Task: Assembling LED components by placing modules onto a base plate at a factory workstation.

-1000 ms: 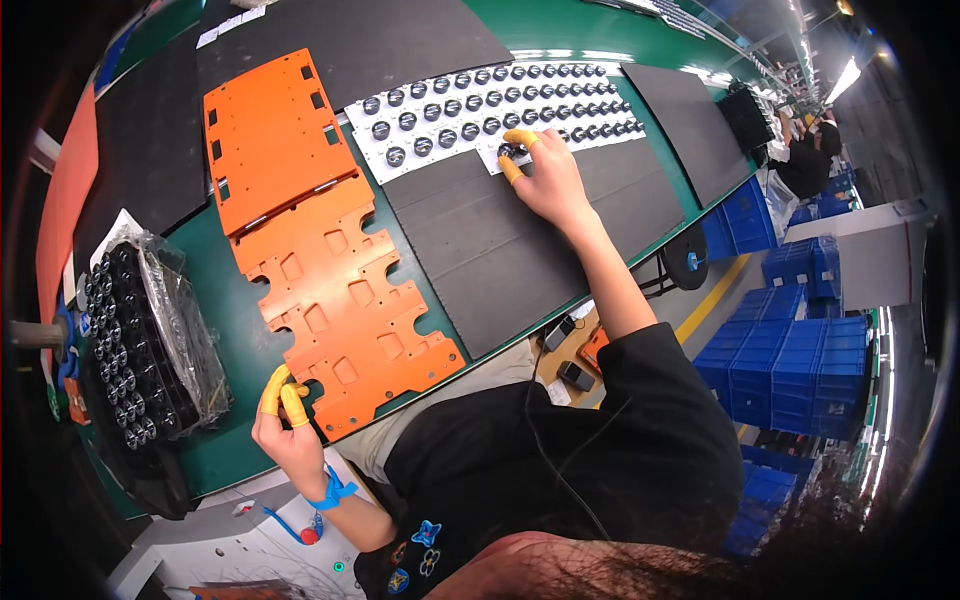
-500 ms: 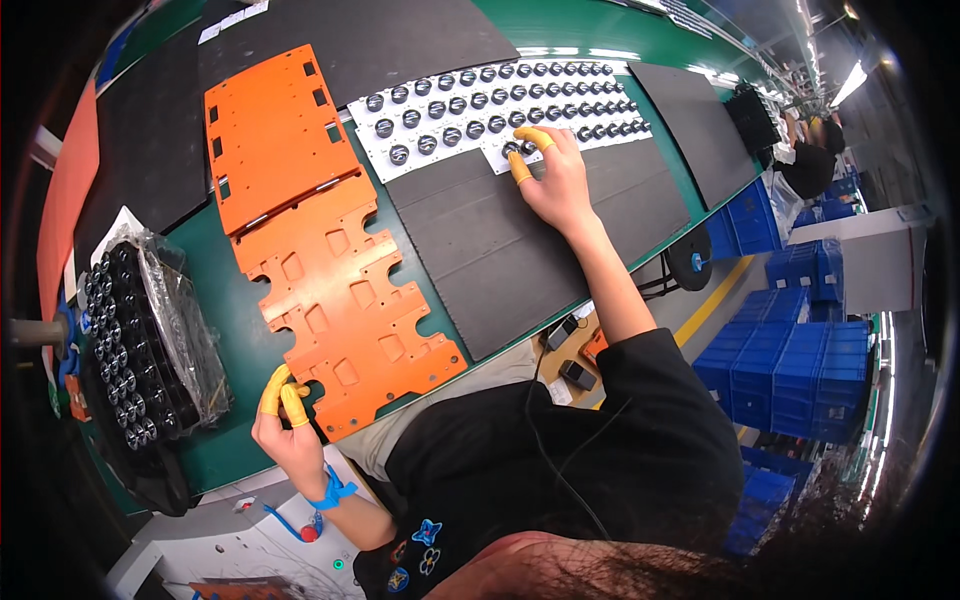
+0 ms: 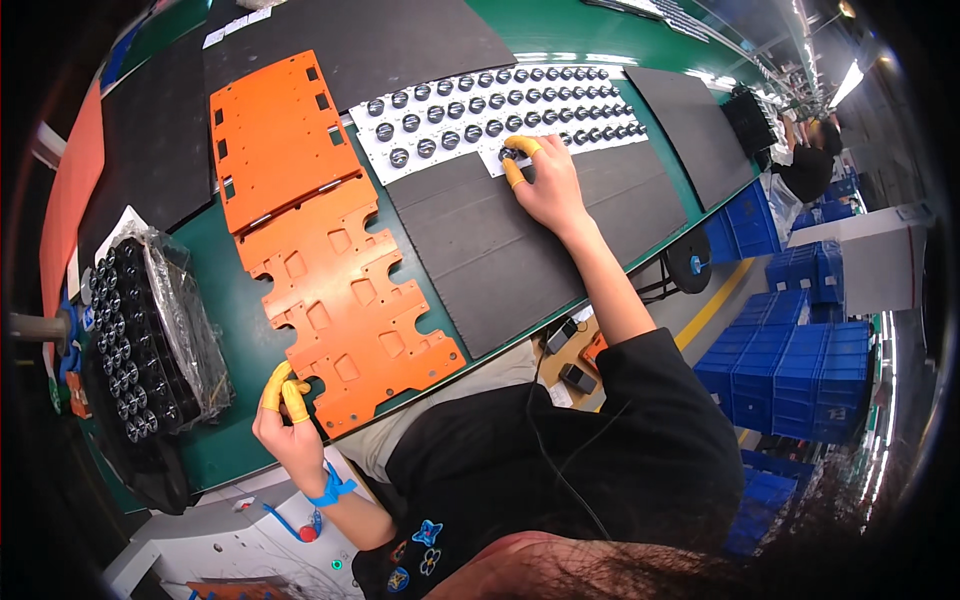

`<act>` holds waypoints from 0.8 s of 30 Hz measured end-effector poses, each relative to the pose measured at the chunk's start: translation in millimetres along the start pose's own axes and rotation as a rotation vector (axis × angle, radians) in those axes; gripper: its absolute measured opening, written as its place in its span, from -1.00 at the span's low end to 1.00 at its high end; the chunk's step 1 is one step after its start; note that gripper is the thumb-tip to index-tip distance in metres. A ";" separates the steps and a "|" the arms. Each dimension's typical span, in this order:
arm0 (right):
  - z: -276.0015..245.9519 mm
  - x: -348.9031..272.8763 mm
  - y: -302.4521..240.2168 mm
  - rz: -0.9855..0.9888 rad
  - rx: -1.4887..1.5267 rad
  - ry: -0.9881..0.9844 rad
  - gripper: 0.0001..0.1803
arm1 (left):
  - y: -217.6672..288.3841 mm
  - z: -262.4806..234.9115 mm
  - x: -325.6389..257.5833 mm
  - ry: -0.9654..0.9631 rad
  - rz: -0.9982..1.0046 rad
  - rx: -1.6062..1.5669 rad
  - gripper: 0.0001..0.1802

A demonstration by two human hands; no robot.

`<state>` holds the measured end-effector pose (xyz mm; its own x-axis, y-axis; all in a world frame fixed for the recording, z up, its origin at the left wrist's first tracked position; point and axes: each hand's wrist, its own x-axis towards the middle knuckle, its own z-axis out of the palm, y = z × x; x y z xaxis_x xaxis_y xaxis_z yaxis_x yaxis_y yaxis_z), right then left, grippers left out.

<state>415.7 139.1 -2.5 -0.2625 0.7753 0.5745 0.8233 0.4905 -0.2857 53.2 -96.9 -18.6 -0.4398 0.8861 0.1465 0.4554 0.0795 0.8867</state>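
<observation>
My right hand, with yellow finger cots on thumb and forefinger, reaches to the near edge of a white board set with rows of round, glossy black lens-like parts. Between those two fingertips sits one black round part, still at the board, and the fingers close around it. My left hand, also in yellow finger cots and with a blue wrist strap, hovers by the near left corner of an orange plate. Its fingers are bent and slightly apart, with nothing visible in them.
An orange cover plate lies at the far end of the orange plate. Black mats cover parts of the green table. At left stands a black tray of round parts beside clear plastic wrap. Blue crates and another person are at right.
My right hand has shifted slightly left along the board's near edge, its fingers closing around a black part. The left hand has hardly moved.
</observation>
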 end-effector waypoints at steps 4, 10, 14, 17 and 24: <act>2.0 1.5 -2.5 0.001 0.022 -0.025 -0.74 | -0.4 -3.6 -2.4 0.015 0.022 0.000 -0.75; 4.5 0.5 -5.0 -0.030 0.077 0.124 -0.70 | -3.6 -0.9 1.8 0.024 0.010 -0.033 -0.75; 4.7 1.1 -8.5 -0.125 0.120 0.121 -0.70 | 0.9 -0.9 3.8 0.025 0.036 -0.013 -0.75; 5.3 4.4 -28.0 -0.170 0.180 0.048 -0.68 | 2.6 -9.8 0.9 -0.003 0.057 0.006 -0.75; 4.4 -0.7 -74.4 -0.291 0.355 -0.237 -0.55 | -0.3 -1.2 1.9 0.033 0.123 0.013 -0.77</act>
<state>352.4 103.9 15.0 -0.5955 0.6356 0.4913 0.4886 0.7720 -0.4064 51.2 -95.8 -18.0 -0.4055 0.8739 0.2681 0.5169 -0.0227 0.8558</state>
